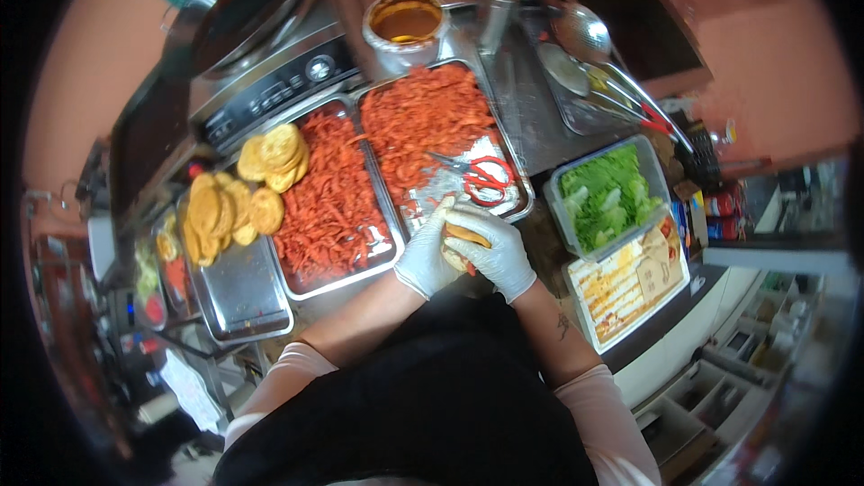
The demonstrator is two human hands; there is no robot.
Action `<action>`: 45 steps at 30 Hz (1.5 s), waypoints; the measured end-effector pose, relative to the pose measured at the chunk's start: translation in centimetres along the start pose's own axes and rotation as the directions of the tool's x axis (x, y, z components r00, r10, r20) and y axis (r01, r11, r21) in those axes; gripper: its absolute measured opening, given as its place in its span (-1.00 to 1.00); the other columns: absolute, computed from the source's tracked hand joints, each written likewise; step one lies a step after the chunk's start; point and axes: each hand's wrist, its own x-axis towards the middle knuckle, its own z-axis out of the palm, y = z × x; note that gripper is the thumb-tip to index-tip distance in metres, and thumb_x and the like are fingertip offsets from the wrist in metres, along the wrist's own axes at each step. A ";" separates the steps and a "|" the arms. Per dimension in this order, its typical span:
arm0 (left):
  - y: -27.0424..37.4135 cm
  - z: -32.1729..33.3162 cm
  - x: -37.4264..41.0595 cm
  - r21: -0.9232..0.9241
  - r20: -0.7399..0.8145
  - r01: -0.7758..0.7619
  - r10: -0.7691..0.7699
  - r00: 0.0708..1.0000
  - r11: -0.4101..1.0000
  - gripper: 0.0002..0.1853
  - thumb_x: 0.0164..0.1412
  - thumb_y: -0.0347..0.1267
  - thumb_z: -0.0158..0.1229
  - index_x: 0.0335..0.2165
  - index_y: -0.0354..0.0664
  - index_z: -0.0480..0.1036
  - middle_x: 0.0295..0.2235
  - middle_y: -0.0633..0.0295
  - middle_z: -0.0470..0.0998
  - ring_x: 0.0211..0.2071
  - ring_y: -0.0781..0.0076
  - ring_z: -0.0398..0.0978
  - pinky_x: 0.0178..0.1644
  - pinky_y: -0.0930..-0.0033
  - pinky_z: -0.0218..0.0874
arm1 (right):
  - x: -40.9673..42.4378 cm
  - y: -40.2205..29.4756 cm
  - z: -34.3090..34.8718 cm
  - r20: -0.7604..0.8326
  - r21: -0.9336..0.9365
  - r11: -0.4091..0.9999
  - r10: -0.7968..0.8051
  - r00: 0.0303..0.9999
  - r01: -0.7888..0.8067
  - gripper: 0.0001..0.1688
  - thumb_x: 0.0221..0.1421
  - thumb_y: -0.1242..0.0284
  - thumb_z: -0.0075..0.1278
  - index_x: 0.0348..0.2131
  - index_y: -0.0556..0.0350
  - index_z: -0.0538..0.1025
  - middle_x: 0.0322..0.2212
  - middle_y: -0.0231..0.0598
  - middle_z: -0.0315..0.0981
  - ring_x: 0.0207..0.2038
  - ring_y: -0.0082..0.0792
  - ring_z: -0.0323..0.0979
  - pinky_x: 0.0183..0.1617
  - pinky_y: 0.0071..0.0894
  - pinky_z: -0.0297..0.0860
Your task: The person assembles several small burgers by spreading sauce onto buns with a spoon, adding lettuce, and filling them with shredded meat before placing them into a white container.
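Note:
My left hand (426, 258) and my right hand (498, 251), both in thin white gloves, close together around a filled flatbread or bun (466, 237). Its browned edge shows between my fingers, with a bit of red filling at the lower side. Just beyond my hands, red-handled scissors (487, 179) lie on the bare end of a metal tray of reddish shredded meat (428, 121). To the left stands a second tray of red strips (331, 216). Golden round breads (219, 212) are piled at its left edge and over a further metal tray (246, 297).
A lettuce-filled plastic container (607, 196) stands at right, above a stained white tray (624, 283). Beyond the meat are a pot of brown sauce (406, 25), a glass bottle (498, 17) and a skimmer (582, 34). A large pan (250, 10) rests on a cooker at upper left.

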 end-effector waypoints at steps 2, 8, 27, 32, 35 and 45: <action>-2.8 1.7 1.2 0.076 0.017 0.035 -0.036 0.999 0.997 -0.66 0.43 -0.05 -0.02 -0.07 -0.02 0.44 -0.17 0.20 0.55 -0.16 0.25 0.56 -0.13 0.28 0.48 | -2.6 1.1 -2.6 -0.083 0.038 0.999 0.019 0.996 -0.016 -0.49 -0.02 0.56 0.27 -0.01 0.14 0.60 0.08 -0.06 0.48 0.09 -0.19 0.48 0.21 -0.31 0.36; -13.5 3.1 6.4 0.261 -0.013 0.112 -0.112 0.994 0.959 -0.68 0.44 -0.10 -0.05 -0.07 -0.04 0.45 -0.14 0.17 0.55 -0.11 0.18 0.53 0.02 0.06 0.41 | -11.1 2.5 -12.7 -0.064 0.078 0.997 -0.007 0.998 0.012 -0.04 -0.12 0.33 0.42 0.23 0.19 0.36 0.23 -0.02 0.28 0.29 -0.17 0.25 0.35 -0.21 0.21; -41.4 8.3 20.9 0.773 -0.405 0.609 -0.601 0.689 0.178 -0.13 0.35 0.28 -0.23 0.36 -0.07 0.03 0.28 -0.02 0.25 0.23 -0.15 0.28 0.23 -0.22 0.18 | -36.2 12.3 -31.3 -0.563 0.792 0.603 0.665 0.490 0.091 -0.29 0.02 0.54 0.29 0.16 0.22 0.40 0.05 -0.19 0.47 0.07 -0.32 0.47 0.20 -0.32 0.39; -47.0 5.9 29.5 0.263 0.328 -0.682 -0.601 0.728 -0.682 -0.45 0.33 -0.32 0.07 0.23 -0.20 0.24 0.16 -0.11 0.36 -0.11 0.00 0.57 0.01 0.15 0.42 | -41.2 14.3 -33.3 -0.709 0.704 0.620 0.644 0.288 0.347 -0.17 0.00 0.62 0.22 0.24 0.22 0.27 0.11 -0.11 0.39 0.13 -0.25 0.41 0.22 -0.23 0.38; -52.6 6.1 32.9 -0.166 0.324 -0.725 -0.731 0.600 -0.669 -0.61 0.23 -0.45 0.07 0.03 -0.23 0.42 0.06 -0.06 0.46 -0.26 0.01 0.61 -0.15 0.13 0.48 | -42.8 14.4 -33.6 -0.713 0.694 0.615 0.659 0.240 0.373 -0.16 0.00 0.60 0.23 0.25 0.23 0.26 0.12 -0.11 0.38 0.15 -0.25 0.39 0.24 -0.22 0.36; -54.1 4.9 35.0 -0.213 0.129 -0.775 -0.803 0.582 -0.595 -0.81 0.14 -0.50 0.05 -0.26 -0.17 0.55 -0.26 -0.01 0.57 -0.29 0.03 0.59 -0.24 0.11 0.44 | -45.4 13.2 -32.3 -0.730 0.669 0.649 0.664 0.159 0.361 -0.08 -0.01 0.55 0.24 0.30 0.22 0.23 0.14 -0.08 0.35 0.17 -0.25 0.38 0.29 -0.24 0.28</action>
